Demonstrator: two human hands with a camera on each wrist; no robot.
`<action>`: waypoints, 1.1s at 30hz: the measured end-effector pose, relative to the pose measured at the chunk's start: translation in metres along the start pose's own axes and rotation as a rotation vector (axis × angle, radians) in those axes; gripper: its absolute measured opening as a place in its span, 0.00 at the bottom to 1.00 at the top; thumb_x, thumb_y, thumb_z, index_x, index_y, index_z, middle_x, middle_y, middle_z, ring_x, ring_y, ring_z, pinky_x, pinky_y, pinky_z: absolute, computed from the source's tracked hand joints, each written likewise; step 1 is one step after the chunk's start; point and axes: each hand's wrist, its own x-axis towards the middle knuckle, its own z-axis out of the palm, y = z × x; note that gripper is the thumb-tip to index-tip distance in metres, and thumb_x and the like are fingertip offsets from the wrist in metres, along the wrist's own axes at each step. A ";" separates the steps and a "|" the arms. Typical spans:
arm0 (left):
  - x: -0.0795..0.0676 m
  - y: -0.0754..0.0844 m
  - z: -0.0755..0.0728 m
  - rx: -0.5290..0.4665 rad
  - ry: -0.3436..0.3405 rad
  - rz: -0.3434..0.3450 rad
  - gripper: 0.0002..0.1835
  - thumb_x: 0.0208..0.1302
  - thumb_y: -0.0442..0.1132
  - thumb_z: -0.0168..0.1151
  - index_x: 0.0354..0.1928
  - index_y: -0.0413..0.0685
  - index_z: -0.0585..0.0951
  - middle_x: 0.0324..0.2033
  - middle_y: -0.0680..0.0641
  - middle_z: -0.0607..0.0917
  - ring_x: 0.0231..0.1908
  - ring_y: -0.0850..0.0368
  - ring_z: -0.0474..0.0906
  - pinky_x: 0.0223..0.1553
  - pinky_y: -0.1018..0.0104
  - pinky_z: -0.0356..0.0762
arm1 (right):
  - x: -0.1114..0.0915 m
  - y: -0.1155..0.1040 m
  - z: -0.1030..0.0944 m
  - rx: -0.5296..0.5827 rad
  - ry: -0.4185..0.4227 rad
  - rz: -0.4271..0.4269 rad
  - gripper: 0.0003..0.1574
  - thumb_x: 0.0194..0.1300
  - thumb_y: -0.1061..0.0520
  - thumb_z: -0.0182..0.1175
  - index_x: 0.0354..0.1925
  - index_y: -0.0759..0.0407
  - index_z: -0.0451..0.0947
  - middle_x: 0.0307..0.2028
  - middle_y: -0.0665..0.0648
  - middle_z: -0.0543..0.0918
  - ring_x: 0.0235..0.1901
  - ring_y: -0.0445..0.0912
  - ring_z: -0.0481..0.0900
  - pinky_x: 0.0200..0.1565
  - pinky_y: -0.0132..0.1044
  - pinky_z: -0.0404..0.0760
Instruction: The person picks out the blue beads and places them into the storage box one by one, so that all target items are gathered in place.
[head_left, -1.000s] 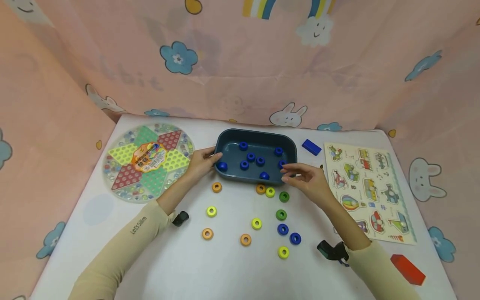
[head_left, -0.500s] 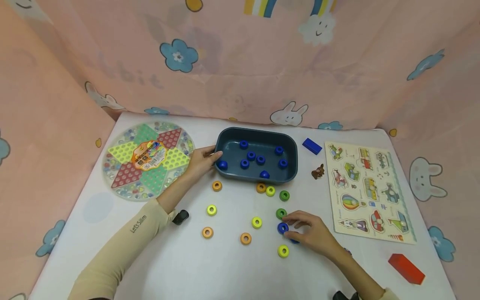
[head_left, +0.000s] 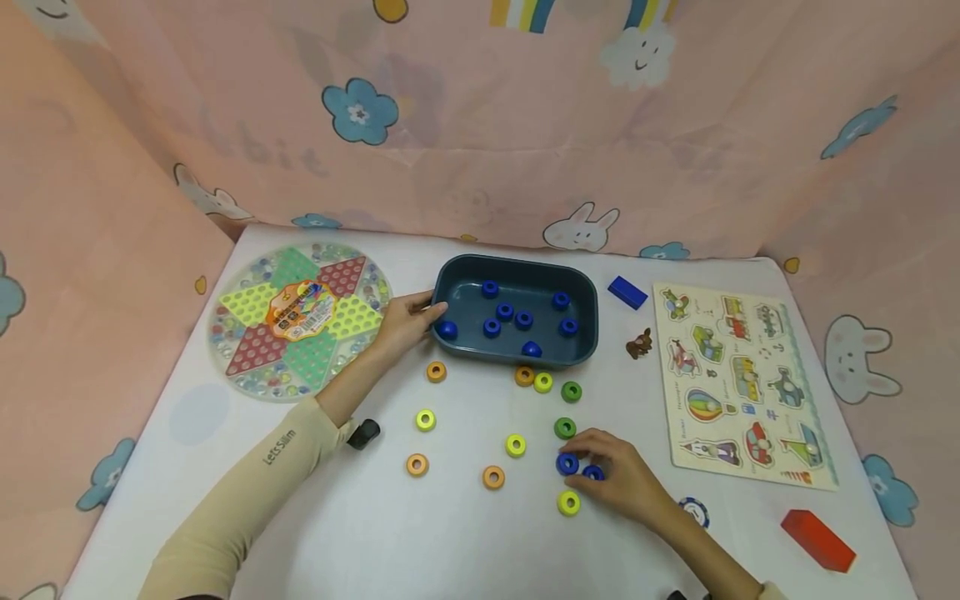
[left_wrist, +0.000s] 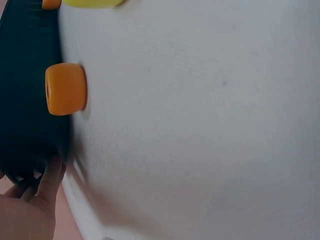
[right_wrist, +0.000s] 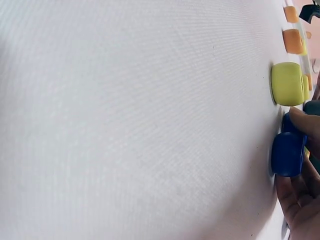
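A dark blue tray [head_left: 517,265] at the table's middle back holds several blue rings [head_left: 523,320]. My left hand [head_left: 420,312] grips its left rim, thumb over the edge; the left wrist view shows fingers [left_wrist: 50,175] against the tray's wall [left_wrist: 25,100], with an orange ring [left_wrist: 65,89] beside it. In front of the tray, my right hand [head_left: 581,467] pinches a blue ring [head_left: 567,464] on the table. A second blue ring [head_left: 592,473] lies partly under its fingers. The right wrist view shows the blue ring [right_wrist: 287,154] against the fingertips and a yellow ring [right_wrist: 289,84] close by.
Several orange, yellow and green rings lie loose before the tray, among them a green one [head_left: 565,428] and a yellow one [head_left: 568,502]. A round marble board [head_left: 300,317] sits left and a picture puzzle [head_left: 738,383] right. Nearby lie a blue block [head_left: 627,292], a red block [head_left: 817,540] and a brown figure [head_left: 639,343].
My right hand left the tray's front right rim, came down toward me to the two loose blue rings, and its fingers have closed on them. The left hand has stayed on the tray.
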 end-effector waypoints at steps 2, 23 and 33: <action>0.000 0.000 0.000 -0.002 -0.001 0.003 0.26 0.63 0.44 0.60 0.61 0.45 0.71 0.54 0.42 0.77 0.45 0.53 0.79 0.39 0.69 0.79 | 0.001 -0.001 -0.001 0.011 0.005 0.006 0.24 0.44 0.60 0.74 0.43 0.52 0.81 0.40 0.43 0.79 0.37 0.40 0.76 0.36 0.34 0.78; -0.001 0.003 0.001 0.004 0.007 0.022 0.25 0.63 0.44 0.60 0.61 0.43 0.72 0.55 0.42 0.76 0.46 0.53 0.79 0.40 0.69 0.79 | 0.073 -0.069 -0.046 0.148 0.179 -0.163 0.20 0.51 0.71 0.66 0.45 0.71 0.77 0.42 0.64 0.77 0.38 0.52 0.75 0.36 0.43 0.80; 0.000 0.001 0.000 0.003 0.007 0.002 0.26 0.63 0.44 0.60 0.61 0.44 0.72 0.54 0.42 0.77 0.46 0.54 0.78 0.40 0.68 0.79 | 0.147 -0.072 -0.059 0.208 0.216 -0.136 0.22 0.56 0.68 0.64 0.50 0.71 0.75 0.44 0.65 0.76 0.42 0.55 0.72 0.40 0.37 0.78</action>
